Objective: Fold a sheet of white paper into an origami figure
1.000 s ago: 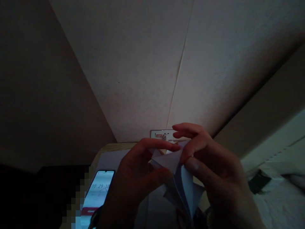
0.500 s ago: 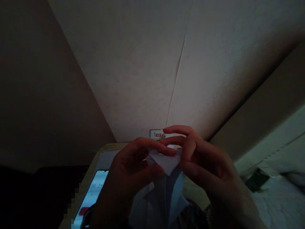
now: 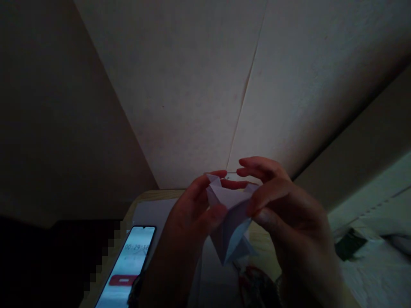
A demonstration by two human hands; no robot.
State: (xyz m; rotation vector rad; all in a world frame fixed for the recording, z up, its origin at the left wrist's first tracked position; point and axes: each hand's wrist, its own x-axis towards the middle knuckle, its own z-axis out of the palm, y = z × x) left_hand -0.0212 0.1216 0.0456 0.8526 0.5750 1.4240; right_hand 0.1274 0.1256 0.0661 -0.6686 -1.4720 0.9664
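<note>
A folded piece of white paper (image 3: pixel 229 218), with pointed corners at its top and a tip at its bottom, is held up between my two hands. My left hand (image 3: pixel 195 218) grips its left side, the thumb pressed on the front and the fingers behind. On the right edge, my right hand (image 3: pixel 285 209) pinches the paper between thumb and index finger, its other fingers raised and apart. Below the folded paper lie flat white sheets (image 3: pixel 212 282) on the wooden table (image 3: pixel 160 195).
A lit phone (image 3: pixel 131 261) showing a running timer lies on the table at the left. Red-handled scissors (image 3: pixel 253 282) lie partly hidden below my right hand. A pale wall (image 3: pixel 192 107) rises behind the table. At the right is a dark green item (image 3: pixel 349 244) on a whitish surface.
The folded paper has turned and risen a little, so its lower tip and top corners show. My right hand has shifted right. More of the phone and the scissors is visible.
</note>
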